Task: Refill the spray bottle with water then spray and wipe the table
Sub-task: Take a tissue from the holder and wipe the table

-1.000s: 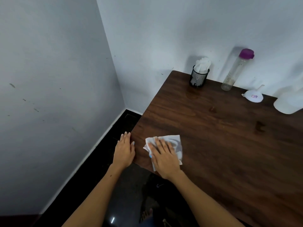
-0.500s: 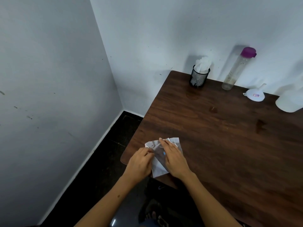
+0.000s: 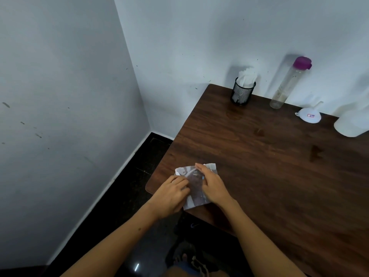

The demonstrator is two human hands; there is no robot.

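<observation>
- Both my hands are on the wipe [image 3: 194, 188], at the bench [image 3: 269, 176] corner nearest me, about 7 o'clock on the bench top.
- Left hand [image 3: 171, 193]: grip curled, fingertips pinching the wipe's left edge.
- Right hand [image 3: 212, 185]: fingers bent over the wipe's right side, holding it; the contact underneath is hidden, so I can't tell if it's a pinch or just a press.
- Wipe is white paper, crumpled and grey with damp in the middle, and its near corner hangs just past the bench edge.
- Tall clear bottle [image 3: 283, 88] with a purple cap stands at 12 o'clock against the back wall, upright, well apart from my hands. No spray head visible on it.
- Black mesh cup [image 3: 242, 92] holding white paper napkins sits at 11 o'clock, near the far left corner, beside the bottle but not touching it.
- White funnel [image 3: 309, 115] lies on the bench at 1 o'clock, with a small label on it.
- White container [image 3: 353, 124] at 2 o'clock is cut off by the frame edge, so I can't tell what it is.
- Dark wet patches [image 3: 315, 153] mark the bench between 1 and 2 o'clock.
- Black tiled floor [image 3: 123, 196] lies to my left.
</observation>
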